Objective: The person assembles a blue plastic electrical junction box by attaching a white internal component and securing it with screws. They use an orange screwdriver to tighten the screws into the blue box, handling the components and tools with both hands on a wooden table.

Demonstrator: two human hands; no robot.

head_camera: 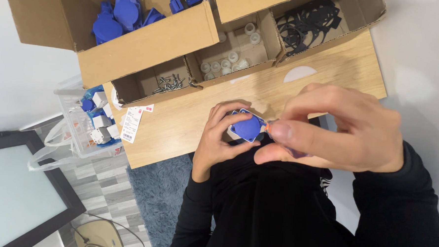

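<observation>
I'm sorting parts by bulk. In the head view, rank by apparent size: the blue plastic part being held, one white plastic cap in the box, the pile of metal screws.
1. Blue plastic part, though nearest the camera.
2. Pile of metal screws.
3. White plastic cap.

- The blue socket part (248, 126) shows only its lid face; the left hand (219, 138) wraps its back and lower edge.
- A thin tool in the right hand (337, 131) is nearly all covered by thumb and fingers (only an orange tip shows, blurred).
- The big cardboard box (144, 46) of blue parts is cut off by the top edge.
- The screws (169, 83) form a heap too small to count.
- The wire basket (88, 127) hides most of its blue and white pieces.
</observation>
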